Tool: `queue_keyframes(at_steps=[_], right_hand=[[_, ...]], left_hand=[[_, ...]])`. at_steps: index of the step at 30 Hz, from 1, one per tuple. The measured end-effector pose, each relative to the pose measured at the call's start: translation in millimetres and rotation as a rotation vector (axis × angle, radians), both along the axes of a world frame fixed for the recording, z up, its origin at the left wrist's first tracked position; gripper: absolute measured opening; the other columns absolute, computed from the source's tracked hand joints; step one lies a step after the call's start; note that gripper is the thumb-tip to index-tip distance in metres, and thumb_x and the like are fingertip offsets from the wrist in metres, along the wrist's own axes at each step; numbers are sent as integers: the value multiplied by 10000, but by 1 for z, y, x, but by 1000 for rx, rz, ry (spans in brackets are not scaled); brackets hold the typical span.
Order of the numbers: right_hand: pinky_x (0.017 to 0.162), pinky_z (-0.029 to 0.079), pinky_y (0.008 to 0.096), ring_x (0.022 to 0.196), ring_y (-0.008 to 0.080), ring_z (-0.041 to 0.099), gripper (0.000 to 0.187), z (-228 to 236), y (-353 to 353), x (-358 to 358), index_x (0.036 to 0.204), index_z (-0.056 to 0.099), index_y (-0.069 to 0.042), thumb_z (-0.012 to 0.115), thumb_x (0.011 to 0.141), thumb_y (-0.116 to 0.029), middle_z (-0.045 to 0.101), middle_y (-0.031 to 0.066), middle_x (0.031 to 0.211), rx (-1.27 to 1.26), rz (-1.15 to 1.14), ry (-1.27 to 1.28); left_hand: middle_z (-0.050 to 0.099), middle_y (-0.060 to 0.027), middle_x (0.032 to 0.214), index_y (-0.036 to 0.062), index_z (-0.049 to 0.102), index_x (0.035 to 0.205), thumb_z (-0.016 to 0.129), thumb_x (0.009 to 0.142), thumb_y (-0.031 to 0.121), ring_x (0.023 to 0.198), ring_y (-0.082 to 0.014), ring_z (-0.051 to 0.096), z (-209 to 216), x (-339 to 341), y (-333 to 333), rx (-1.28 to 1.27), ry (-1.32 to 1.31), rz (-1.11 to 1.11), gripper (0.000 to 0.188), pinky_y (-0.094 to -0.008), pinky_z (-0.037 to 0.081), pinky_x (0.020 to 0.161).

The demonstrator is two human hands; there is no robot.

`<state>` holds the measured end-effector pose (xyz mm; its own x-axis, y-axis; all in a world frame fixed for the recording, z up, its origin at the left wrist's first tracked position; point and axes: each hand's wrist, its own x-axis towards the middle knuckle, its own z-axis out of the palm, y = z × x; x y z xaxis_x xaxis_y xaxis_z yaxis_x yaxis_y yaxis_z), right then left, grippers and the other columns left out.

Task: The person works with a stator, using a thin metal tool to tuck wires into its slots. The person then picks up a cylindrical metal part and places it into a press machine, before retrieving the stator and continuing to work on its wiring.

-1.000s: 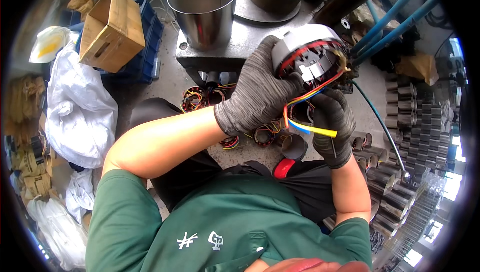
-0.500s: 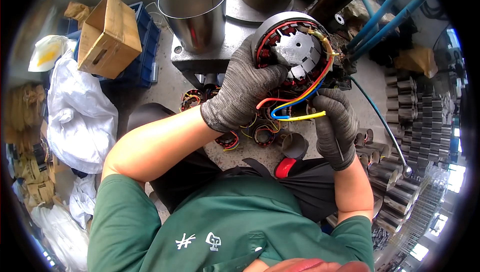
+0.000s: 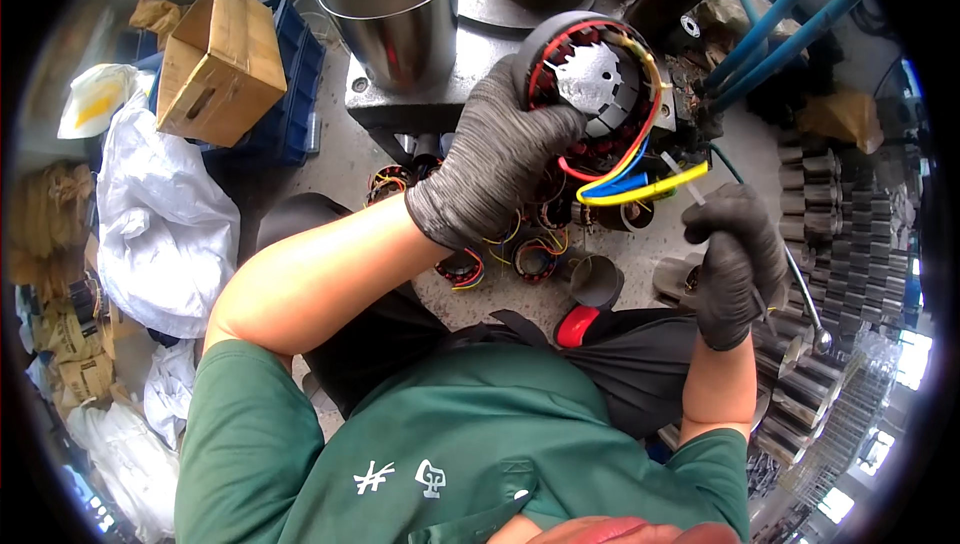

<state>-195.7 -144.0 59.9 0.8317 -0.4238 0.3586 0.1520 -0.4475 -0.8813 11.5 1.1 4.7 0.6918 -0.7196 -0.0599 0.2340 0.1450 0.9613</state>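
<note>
My gloved left hand [image 3: 500, 149] is closed on the rim of a motor stator [image 3: 540, 59], holding it up with its face toward me. Inside the ring are red windings and a slotted, shiny metal core [image 3: 595, 84]. Red, blue and yellow lead wires [image 3: 640, 187] curve down from its right side, and their ends point right. To the right of those ends is my gloved right hand [image 3: 740, 254], closed and apart from the stator. A thin pale strip [image 3: 684, 180] sticks out from its fingertips toward the wires; its exact kind is unclear.
A metal bucket [image 3: 390, 29] stands on a steel machine table [image 3: 470, 69] ahead. More wound stators [image 3: 533, 258] lie on the floor below. Stacked metal cylinders [image 3: 800, 384] line the right side. A cardboard box [image 3: 220, 69] rests on a blue crate [image 3: 300, 94] at the left.
My right hand has moved right and away from the stator, and the pale strip now shows at its fingertips. The wire ends have swung right and up. The stator has shifted slightly right and up.
</note>
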Motion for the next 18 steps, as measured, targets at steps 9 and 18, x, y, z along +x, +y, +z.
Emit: queue_keyframes(at_steps=[9,18], right_hand=[[839,533,320,915,148,647,241,-26,-14,20,1213,667,-11,588,1037,-153,702,119,1061,21,-119,-158],[1049,532,455,1340,384,558,709,-44,-25,49,1400,507,-152,885,800,-168,427,245,1546,-662,27,-200]], left_hand=[[673,-49,822,-23,641,1052,735,864,111,734,-123,662,-5,-1,2,-64,48,-8,249,-281,551,657],[721,-87,932,-45,644,1161,721,878,99,806,-134,691,-1,-14,0,-83,36,-99,328,-287,575,723]])
